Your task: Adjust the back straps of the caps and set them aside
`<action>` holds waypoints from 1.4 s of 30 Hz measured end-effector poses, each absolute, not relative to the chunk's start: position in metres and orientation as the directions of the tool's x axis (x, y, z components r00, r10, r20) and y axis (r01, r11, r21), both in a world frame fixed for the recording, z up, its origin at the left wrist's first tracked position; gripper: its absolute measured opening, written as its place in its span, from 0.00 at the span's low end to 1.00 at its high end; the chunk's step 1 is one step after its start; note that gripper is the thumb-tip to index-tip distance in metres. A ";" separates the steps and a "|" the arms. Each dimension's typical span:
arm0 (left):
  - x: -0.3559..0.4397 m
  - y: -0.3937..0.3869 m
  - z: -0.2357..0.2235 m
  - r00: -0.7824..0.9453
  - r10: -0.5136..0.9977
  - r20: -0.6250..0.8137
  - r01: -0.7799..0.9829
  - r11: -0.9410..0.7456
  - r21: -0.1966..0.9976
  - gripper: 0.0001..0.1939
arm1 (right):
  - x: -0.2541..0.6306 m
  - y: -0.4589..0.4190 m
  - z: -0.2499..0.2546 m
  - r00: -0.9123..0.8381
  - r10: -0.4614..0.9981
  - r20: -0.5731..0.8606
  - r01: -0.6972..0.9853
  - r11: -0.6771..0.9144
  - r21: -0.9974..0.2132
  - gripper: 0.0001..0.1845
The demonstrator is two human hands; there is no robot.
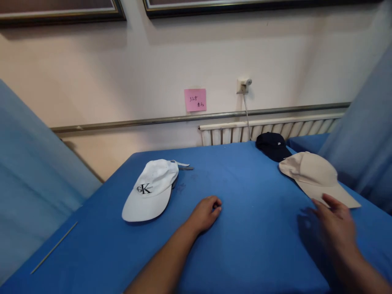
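Observation:
My left hand (206, 212) rests on the blue table (245, 245) near its middle, fingers curled under with nothing in them. A white cap with a black logo (151, 189) lies just to its left, brim toward me. My right hand (335, 222) hovers above the table at the right, fingers stretched toward the brim of a beige cap (315, 175), close to it but slightly blurred. A dark navy cap (273, 145) sits behind the beige one at the table's far edge.
A thin stick (53, 248) lies near the table's left edge. Blue fabric partitions (27, 171) stand on both sides. Behind the table are a white radiator (269, 130), a wall rail, a pink sticky note (195, 100) and a socket with a cable.

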State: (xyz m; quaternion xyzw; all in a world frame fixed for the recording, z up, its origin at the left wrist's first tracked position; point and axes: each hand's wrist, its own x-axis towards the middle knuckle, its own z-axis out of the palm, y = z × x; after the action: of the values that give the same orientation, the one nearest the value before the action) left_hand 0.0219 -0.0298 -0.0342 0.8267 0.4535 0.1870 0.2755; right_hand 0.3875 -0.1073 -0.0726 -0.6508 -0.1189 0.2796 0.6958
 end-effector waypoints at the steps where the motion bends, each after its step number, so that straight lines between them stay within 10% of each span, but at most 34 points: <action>1: 0.019 -0.026 -0.034 0.475 0.877 0.075 0.664 -0.413 0.624 0.10 | 0.360 -0.101 -0.060 0.770 0.628 -0.112 -0.135 -0.011 -0.991 0.26; 5: -0.007 -0.008 -0.021 0.118 0.934 0.336 0.770 -0.300 0.563 0.13 | 0.261 -0.061 -0.037 0.408 0.912 0.046 0.029 0.038 -0.999 0.24; 9: -0.051 0.003 0.006 -0.250 0.624 0.740 0.892 -0.149 0.427 0.17 | 0.212 -0.023 -0.068 0.130 0.991 0.035 0.126 0.019 -0.992 0.16; 17: -0.111 0.014 0.012 -0.632 0.519 0.575 0.750 0.224 0.622 0.23 | 0.224 -0.010 -0.098 -0.167 0.985 0.041 0.119 0.061 -0.991 0.07; 25: -0.087 0.001 0.021 -0.385 0.393 0.835 0.856 -0.187 0.482 0.06 | 0.217 -0.014 -0.097 -0.199 0.975 0.095 0.159 0.128 -0.979 0.07; 32: -0.028 -0.022 0.020 0.190 0.514 0.837 0.703 -0.666 0.250 0.09 | 0.256 0.015 -0.077 0.460 0.888 0.020 -0.050 0.048 -0.998 0.16; 42: 0.002 -0.010 -0.011 0.201 0.797 0.570 0.727 -0.512 0.459 0.12 | 0.286 0.028 -0.073 0.484 0.875 -0.005 -0.018 0.004 -1.000 0.14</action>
State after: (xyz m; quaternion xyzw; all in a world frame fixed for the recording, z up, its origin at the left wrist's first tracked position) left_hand 0.0018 -0.0101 -0.0107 0.7738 0.4922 0.3963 0.0444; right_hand 0.2863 0.0280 -0.0734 -0.6047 -0.3544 0.3640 0.6134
